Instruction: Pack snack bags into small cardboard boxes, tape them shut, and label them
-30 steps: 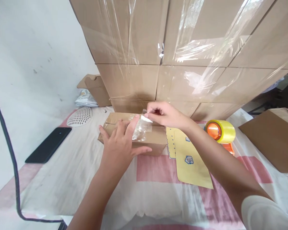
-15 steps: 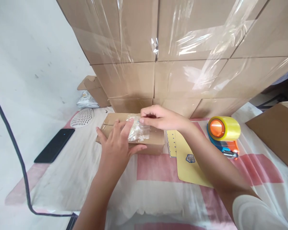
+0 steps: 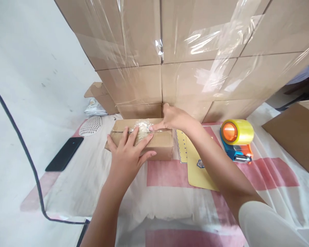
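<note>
A small closed cardboard box (image 3: 161, 139) lies on the cloth, with a crinkled piece of clear plastic (image 3: 143, 125) on its top. My left hand (image 3: 128, 149) rests on the box with fingers spread, its fingertips on and beside the plastic and its thumb along the near edge. At the box's far right side, my right hand (image 3: 173, 118) touches the plastic with its outstretched thumb. The other fingers of that hand reach apart from the thumb behind the box's back edge, partly hidden. Neither hand has lifted anything.
Behind stand stacked cartons (image 3: 195, 79) wrapped in clear film. A tape dispenser (image 3: 237, 140) with yellow tape and yellow cards (image 3: 195, 171) lie to the right, near another carton (image 3: 293, 133). On the left are a phone (image 3: 64, 154), a perforated white cover (image 3: 91, 126) and a black cable (image 3: 28, 157).
My right hand has gone from pinching at the plastic to reaching over the box's back edge, thumb on the plastic. My left fingers have spread over the plastic. The view has shifted slightly.
</note>
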Action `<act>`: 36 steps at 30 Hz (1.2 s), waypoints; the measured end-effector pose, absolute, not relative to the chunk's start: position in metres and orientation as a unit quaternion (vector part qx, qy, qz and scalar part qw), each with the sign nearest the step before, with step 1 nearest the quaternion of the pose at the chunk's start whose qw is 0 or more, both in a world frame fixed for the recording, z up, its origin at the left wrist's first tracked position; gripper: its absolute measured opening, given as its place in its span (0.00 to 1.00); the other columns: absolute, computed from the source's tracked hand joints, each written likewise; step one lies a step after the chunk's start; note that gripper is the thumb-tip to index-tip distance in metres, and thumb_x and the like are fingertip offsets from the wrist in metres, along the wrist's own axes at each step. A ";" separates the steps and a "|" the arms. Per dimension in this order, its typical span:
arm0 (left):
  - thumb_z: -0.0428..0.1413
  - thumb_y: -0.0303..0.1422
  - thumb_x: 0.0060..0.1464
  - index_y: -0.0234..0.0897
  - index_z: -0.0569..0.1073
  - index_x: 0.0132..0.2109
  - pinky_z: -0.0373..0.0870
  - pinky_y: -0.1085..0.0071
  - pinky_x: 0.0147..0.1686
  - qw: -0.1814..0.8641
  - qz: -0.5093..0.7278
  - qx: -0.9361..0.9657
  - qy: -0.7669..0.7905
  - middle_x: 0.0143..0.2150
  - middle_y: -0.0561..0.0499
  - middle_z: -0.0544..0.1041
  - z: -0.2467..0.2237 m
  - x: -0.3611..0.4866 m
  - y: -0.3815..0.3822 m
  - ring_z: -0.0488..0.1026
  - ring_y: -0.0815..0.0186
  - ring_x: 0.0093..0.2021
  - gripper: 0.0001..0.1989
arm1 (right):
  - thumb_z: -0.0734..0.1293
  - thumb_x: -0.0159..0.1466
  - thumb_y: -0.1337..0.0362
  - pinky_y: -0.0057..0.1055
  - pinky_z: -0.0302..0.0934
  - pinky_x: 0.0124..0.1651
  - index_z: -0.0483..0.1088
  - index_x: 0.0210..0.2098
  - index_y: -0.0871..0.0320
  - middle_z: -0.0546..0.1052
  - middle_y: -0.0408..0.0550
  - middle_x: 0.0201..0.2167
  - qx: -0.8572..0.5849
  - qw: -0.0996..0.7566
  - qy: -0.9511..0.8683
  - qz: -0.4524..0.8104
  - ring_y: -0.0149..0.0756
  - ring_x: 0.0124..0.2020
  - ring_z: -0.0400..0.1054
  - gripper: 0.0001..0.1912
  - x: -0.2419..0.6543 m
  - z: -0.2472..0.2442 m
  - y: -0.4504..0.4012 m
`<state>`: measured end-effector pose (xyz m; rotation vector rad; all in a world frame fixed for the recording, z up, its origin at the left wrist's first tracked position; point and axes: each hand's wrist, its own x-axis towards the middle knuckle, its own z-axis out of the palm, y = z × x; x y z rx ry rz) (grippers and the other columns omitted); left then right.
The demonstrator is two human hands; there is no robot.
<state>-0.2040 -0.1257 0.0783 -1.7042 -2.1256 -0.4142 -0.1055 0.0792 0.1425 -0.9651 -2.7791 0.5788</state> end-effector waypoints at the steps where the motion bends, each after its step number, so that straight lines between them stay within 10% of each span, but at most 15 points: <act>1: 0.53 0.48 0.65 0.51 0.73 0.63 0.43 0.19 0.60 0.189 -0.149 -0.602 -0.761 0.70 0.38 0.65 0.080 -0.202 -0.125 0.60 0.34 0.70 0.22 | 0.78 0.48 0.39 0.34 0.56 0.35 0.64 0.45 0.61 0.75 0.55 0.35 -0.350 0.095 -0.916 0.170 0.45 0.35 0.69 0.40 -0.105 0.144 0.078; 7: 0.50 0.47 0.67 0.40 0.71 0.64 0.33 0.22 0.64 0.181 -0.168 -0.616 -0.747 0.72 0.38 0.63 0.088 -0.181 -0.123 0.55 0.39 0.73 0.25 | 0.66 0.65 0.56 0.36 0.53 0.34 0.63 0.35 0.57 0.73 0.51 0.29 -0.399 0.310 -0.858 0.096 0.42 0.32 0.67 0.11 -0.073 0.149 0.085; 18: 0.50 0.41 0.67 0.36 0.64 0.67 0.28 0.31 0.69 0.184 -0.194 -0.576 -0.773 0.58 0.34 0.77 0.095 -0.143 -0.107 0.70 0.45 0.65 0.26 | 0.66 0.62 0.54 0.32 0.55 0.30 0.61 0.28 0.55 0.69 0.42 0.24 -0.450 0.186 -0.782 0.389 0.33 0.26 0.64 0.14 0.073 0.072 0.096; 26: 0.57 0.32 0.59 0.38 0.74 0.51 0.57 0.54 0.70 0.264 -0.314 -0.737 -0.537 0.53 0.44 0.81 0.051 -0.097 -0.080 0.73 0.56 0.62 0.12 | 0.65 0.59 0.50 0.48 0.61 0.52 0.68 0.42 0.56 0.73 0.54 0.43 -0.474 0.215 -0.802 0.294 0.51 0.48 0.66 0.18 0.072 0.034 0.092; 32: 0.55 0.56 0.59 0.42 0.62 0.70 0.61 0.42 0.65 0.002 -0.105 -0.771 -0.628 0.75 0.36 0.55 0.025 -0.083 -0.045 0.53 0.39 0.74 0.39 | 0.65 0.59 0.50 0.54 0.54 0.66 0.65 0.55 0.58 0.64 0.60 0.57 -0.495 0.258 -0.756 0.341 0.56 0.63 0.57 0.29 0.071 0.021 0.093; 36: 0.55 0.54 0.60 0.37 0.52 0.74 0.61 0.41 0.65 -0.044 -0.119 -0.656 -0.744 0.77 0.32 0.47 0.003 -0.085 -0.041 0.47 0.38 0.76 0.44 | 0.66 0.61 0.52 0.52 0.57 0.66 0.64 0.54 0.54 0.65 0.55 0.61 -0.490 0.327 -0.656 0.471 0.50 0.64 0.60 0.25 0.073 0.030 0.094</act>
